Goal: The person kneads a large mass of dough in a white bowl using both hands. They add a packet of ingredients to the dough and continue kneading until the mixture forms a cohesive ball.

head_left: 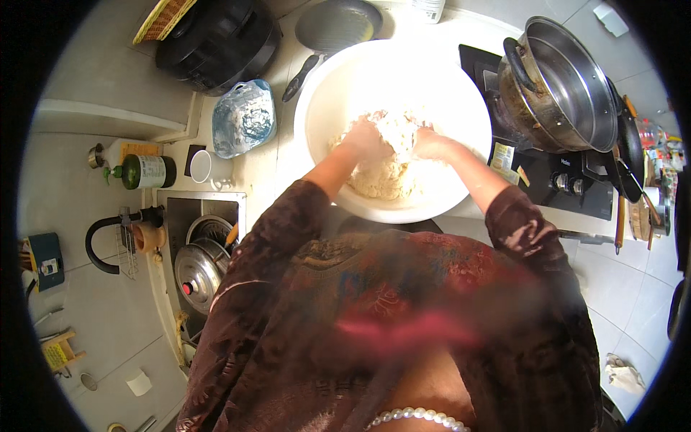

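A large white basin (464, 162) stands on the counter in front of me, its far side washed out by glare. Inside lies a mass of rough, crumbly dough (385, 180). My left hand (366, 142) is sunk into the dough's left side, fingers curled in and partly hidden. From the right, my right hand (429, 144) grips the dough, its fingertips covered by dough and blurred by bright light. Left of the basin sits a translucent blue tub (245, 119) dusted inside with white powder.
A tall steel pot (554, 108) stands on the black gas stove (558, 198) at right. Behind the basin lies a frying pan (335, 29), with a black cooker (219, 47) to its left. A white mug (207, 167) is near the sink (205, 198), which holds lidded cookware.
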Tool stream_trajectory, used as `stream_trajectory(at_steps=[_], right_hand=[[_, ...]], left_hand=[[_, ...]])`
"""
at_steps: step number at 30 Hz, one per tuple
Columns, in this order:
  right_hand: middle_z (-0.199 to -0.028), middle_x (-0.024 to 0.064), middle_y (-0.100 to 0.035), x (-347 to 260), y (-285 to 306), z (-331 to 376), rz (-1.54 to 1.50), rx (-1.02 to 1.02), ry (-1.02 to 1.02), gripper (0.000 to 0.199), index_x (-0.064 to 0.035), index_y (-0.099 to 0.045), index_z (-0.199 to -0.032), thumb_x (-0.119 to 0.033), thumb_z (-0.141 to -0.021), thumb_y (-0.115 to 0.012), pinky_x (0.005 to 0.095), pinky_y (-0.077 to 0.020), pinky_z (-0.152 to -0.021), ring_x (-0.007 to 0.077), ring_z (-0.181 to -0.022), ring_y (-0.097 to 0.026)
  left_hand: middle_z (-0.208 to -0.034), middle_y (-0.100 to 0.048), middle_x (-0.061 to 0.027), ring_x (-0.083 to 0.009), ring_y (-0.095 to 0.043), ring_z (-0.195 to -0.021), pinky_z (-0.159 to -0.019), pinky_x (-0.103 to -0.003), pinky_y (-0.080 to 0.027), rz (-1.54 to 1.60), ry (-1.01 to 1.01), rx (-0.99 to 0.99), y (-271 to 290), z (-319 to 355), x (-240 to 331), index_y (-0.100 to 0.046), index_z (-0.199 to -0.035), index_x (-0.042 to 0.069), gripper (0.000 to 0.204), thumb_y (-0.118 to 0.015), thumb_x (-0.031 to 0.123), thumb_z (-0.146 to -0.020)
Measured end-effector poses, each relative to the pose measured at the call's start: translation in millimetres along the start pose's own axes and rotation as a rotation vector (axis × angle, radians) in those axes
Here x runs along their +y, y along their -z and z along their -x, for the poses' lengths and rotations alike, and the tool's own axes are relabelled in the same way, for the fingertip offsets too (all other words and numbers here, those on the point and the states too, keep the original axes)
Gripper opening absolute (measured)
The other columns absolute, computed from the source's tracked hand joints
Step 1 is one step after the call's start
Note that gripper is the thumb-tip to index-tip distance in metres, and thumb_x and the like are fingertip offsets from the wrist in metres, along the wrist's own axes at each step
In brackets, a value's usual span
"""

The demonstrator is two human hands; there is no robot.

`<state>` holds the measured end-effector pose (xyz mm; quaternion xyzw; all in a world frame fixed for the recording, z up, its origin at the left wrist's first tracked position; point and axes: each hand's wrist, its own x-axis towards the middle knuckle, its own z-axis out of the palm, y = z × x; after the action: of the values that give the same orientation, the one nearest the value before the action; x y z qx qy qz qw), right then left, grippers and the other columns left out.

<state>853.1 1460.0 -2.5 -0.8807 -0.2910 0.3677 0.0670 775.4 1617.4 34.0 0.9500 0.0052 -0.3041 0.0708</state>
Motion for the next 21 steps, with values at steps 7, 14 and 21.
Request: stream_trajectory(at_steps=[7, 14, 21], right_hand=[[-0.128, 0.0182, -0.047, -2.8, 26.4, 90.0, -0.509, -0.028, 0.351, 0.072, -0.0026, -0.039, -0.133, -0.002, -0.066, -0.066, 0.0354, -0.0329, -0.106, 0.0293, -0.124, -0.039], [-0.131, 0.02, -0.047, -18.8, -8.9, 82.6, 0.086, 0.103, 0.139, 0.076, -0.0019, -0.037, -0.134, -0.024, -0.071, -0.072, 0.0406, -0.0304, -0.108, 0.034, -0.122, -0.044], [-0.135, 0.0254, -0.04, -25.7, -19.8, 78.3, 0.026, -0.035, 0.146, 0.085, -0.0118, -0.025, -0.143, -0.026, -0.072, -0.069, 0.0435, -0.0309, -0.107, 0.0405, -0.126, -0.037]], left_hand=[[-0.138, -0.034, -0.025, -0.0381, -0.031, -0.13, -0.109, -0.043, -0.026, 0.695, -0.344, 0.155, 9.2, 68.0, -32.5, -0.028, -0.141, 0.009, 0.102, -0.073, 0.058, -0.063], [-0.138, -0.034, -0.0242, -0.0368, -0.031, -0.13, -0.106, -0.05, -0.027, 0.355, -0.344, -0.026, 10.4, 48.6, -18.5, -0.027, -0.143, 0.014, 0.113, -0.072, 0.069, -0.056], [-0.141, -0.026, -0.025, -0.0424, -0.026, -0.131, -0.109, -0.044, -0.026, 0.238, -0.25, -0.023, -17.0, 69.8, 4.5, -0.022, -0.144, 0.011, 0.114, -0.079, 0.056, -0.056]])
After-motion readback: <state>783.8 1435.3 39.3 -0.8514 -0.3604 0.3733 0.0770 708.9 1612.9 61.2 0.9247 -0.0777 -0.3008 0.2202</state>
